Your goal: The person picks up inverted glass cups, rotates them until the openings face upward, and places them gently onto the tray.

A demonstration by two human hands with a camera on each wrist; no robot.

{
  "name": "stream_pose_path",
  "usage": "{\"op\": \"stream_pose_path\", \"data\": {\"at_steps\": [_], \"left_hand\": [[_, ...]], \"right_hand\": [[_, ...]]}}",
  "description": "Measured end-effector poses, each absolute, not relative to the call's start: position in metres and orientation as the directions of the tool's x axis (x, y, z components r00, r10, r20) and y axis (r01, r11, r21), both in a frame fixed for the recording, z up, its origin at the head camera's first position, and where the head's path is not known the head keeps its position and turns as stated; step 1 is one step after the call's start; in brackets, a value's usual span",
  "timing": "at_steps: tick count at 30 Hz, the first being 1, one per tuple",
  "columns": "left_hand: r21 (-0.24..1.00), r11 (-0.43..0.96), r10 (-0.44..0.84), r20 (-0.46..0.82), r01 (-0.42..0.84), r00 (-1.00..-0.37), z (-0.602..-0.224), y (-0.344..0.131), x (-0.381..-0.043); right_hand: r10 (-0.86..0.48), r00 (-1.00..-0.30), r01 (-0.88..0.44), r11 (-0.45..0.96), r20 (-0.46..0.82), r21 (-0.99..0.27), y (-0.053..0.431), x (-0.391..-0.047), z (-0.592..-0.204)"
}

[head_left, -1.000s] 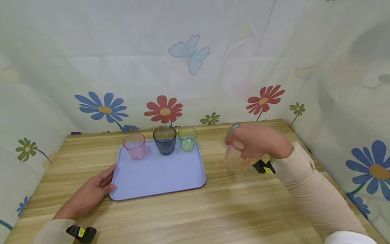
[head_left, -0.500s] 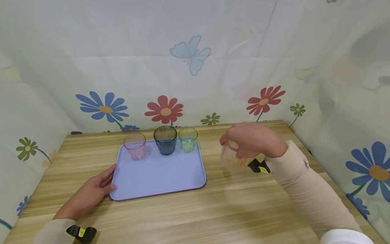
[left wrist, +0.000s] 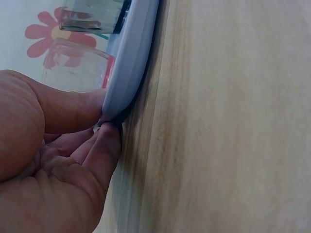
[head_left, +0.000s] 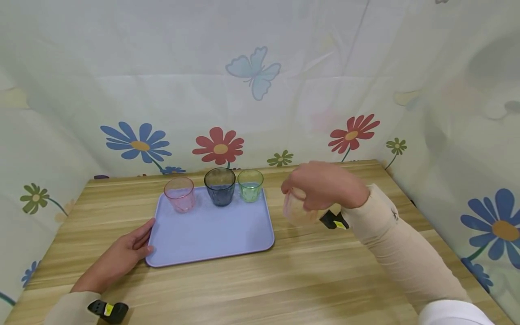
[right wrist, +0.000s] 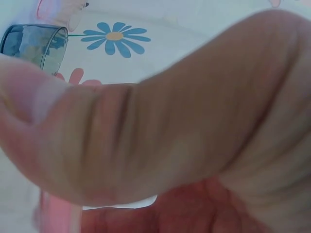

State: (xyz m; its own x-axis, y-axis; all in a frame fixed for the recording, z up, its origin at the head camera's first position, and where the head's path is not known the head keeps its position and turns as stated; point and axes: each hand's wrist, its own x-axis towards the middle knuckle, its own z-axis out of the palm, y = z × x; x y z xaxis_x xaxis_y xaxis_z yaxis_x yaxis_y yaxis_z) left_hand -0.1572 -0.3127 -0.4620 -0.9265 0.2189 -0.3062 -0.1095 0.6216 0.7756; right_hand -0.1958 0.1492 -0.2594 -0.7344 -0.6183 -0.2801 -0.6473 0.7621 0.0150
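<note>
My left hand (head_left: 119,255) grips the left edge of a lilac tray (head_left: 215,237), thumb above and fingers underneath in the left wrist view. Along the tray's back stand a pink glass (head_left: 180,199), a dark blue-grey glass (head_left: 220,195) and a green glass (head_left: 250,189). Some liquid shows in the dark and green ones. Right of the tray, my right hand (head_left: 327,185) holds a clear, pinkish glass (head_left: 294,215) from above, its upper part hidden by the hand. In the right wrist view the thumb covers most of it, leaving a pink strip (right wrist: 59,213).
The wooden table (head_left: 252,289) carries the tray and meets a flower-printed cloth (head_left: 260,113) at the back and sides. Black wrist straps (head_left: 107,310) sit on both sleeves.
My right hand has moved left, toward the tray, with the pinkish glass. A blue-rimmed glass edge seen beside that hand earlier is out of sight. Left hand and tray stay put.
</note>
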Motion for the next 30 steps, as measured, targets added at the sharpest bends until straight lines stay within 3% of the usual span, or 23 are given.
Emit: {"op": "stream_pose_path", "data": {"at_steps": [30], "left_hand": [[0.783, 0.612, 0.215, -0.296, -0.108, -0.931, -0.463, -0.313, -0.157]], "right_hand": [[-0.682, -0.677, -0.71, 0.704, -0.276, 0.002, 0.114, -0.2, -0.256]]}}
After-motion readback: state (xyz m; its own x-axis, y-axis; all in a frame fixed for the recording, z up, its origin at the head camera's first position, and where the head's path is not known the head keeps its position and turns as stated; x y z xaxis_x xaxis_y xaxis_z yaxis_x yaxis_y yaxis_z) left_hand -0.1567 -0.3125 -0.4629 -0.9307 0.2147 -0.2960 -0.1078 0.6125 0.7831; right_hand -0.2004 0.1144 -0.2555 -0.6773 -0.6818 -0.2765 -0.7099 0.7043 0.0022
